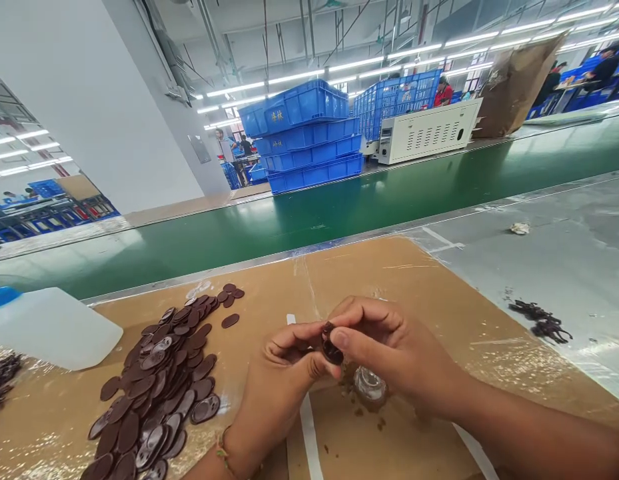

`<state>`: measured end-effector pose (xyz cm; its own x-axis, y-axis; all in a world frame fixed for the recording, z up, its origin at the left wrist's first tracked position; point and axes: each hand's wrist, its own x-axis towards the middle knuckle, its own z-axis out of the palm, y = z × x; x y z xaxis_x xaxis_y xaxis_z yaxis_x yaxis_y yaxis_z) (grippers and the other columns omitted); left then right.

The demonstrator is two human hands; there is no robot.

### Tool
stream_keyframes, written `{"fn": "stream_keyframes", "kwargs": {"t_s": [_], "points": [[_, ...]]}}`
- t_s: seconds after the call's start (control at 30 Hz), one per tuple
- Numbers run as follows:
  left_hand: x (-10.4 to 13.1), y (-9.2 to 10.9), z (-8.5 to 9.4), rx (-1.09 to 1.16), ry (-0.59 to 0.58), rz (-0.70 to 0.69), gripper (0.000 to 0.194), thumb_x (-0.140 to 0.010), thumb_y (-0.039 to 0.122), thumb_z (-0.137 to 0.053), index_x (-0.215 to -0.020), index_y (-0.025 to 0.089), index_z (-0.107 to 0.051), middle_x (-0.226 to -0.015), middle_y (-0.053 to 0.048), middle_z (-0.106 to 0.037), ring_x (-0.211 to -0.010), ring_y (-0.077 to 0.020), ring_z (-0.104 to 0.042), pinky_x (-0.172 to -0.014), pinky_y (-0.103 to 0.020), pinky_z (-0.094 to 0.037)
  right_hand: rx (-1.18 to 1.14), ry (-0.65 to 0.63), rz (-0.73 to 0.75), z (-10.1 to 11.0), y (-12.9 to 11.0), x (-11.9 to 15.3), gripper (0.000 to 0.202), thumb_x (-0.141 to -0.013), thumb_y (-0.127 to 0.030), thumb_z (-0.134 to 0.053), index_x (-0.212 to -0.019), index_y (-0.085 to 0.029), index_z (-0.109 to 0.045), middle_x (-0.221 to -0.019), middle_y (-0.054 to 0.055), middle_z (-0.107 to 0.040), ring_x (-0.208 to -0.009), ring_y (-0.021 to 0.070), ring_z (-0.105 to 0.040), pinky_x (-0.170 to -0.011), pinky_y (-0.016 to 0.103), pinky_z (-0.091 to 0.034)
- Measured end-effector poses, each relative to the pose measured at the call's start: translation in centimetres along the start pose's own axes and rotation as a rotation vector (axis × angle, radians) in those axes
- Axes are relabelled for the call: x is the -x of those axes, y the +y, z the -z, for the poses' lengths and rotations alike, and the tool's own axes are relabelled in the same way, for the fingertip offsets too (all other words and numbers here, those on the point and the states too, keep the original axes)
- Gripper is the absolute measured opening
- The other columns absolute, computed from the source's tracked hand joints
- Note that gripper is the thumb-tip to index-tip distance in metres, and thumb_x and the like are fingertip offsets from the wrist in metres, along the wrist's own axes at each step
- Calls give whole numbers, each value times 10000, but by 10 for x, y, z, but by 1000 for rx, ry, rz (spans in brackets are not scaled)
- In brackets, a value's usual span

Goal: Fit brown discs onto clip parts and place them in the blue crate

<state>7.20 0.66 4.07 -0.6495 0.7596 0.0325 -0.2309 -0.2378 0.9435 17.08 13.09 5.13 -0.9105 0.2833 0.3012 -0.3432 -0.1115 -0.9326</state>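
Both forearms come in from the bottom edge, meeting over a brown cardboard sheet (399, 280) covered in clear tape. Left hand (276, 380) and right hand (389, 347) both pinch one small dark brown oval rubber piece (331, 345) between thumbs and fingertips, held just above the cardboard, centre of view. Fingers curled in tight on both hands, no open grip. Thin bracelet on left wrist (222, 450). Just under the right hand sits a small clear round glass-like object (370, 385), exact kind cannot be told, with brown crumbs around it. Left of the hands, a loose heap of dark brown flat oval rubber discs (159, 387) spreads on the cardboard, few strays at its top end. White translucent plastic container (52, 327) lies at far left, near the heap. Small pile of dark brown trimmed scraps (542, 320) on the grey table surface (564, 260) at right, well apart from the hands. Green conveyor belt (339, 207) runs behind the cardboard. Stacked blue plastic crates (304, 133) and a white metal machine box (429, 130) beyond it.
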Motion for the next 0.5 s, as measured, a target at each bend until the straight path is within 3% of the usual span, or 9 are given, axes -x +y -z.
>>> {"fn": "stream_keyframes", "kwargs": {"t_s": [0.17,0.37,0.5], "points": [[0,-2,4,-51,10,-28,222,-605,183,-863,-800,255,-785,-741,-13,-753,-688,-101,-655,-651,-159,-543,-18,10,-65,3,-5,-4,199,-850,-388,-674,-910,-199,-657,-821,29,-682,-742,163,-662,-721,304,-573],[2,-5,2,-29,-47,11,256,-622,186,-851,-852,277,-784,-744,-6,-744,-662,-102,-649,-658,-197,-553,132,63,-29,7,-5,-1,73,-793,-269,-702,-805,-198,-689,-789,17,-684,-744,147,-633,-674,246,-537],[-6,-2,7,-112,-33,40,493,-579,124,-846,-1034,282,-745,-845,-30,-762,-711,-155,-684,-678,-269,-576,94,66,33,13,-4,-7,55,-821,-263,-710,-806,-210,-699,-787,10,-694,-749,151,-650,-686,250,-546]]}}
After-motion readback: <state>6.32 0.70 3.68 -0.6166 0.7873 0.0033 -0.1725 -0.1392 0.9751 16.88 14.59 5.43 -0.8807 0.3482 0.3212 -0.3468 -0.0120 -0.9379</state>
